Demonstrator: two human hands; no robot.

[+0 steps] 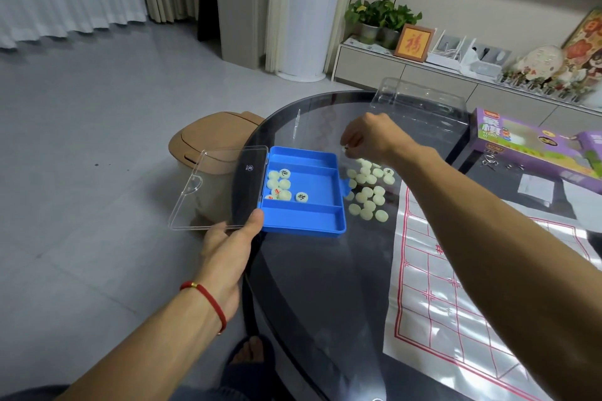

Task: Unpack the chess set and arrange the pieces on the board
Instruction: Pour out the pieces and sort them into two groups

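Fingers (353, 142) of right hand (374, 137) pinch round pale piece (344, 149) | left hand (228, 238) grips clear hinged lid (211, 185) | blue plastic tray (309, 215)

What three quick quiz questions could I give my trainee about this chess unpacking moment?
1. True or false: the blue case has its clear lid open.
2. Where do most chess pieces lie? A) in the case B) on the glass table right of the case C) on the board sheet
3. Which hand grips the case's near edge?

Key:
1. True.
2. B: the loose pile sits on the glass; fewer remain in the case.
3. The left hand; the right hand pinches a piece above the pile.
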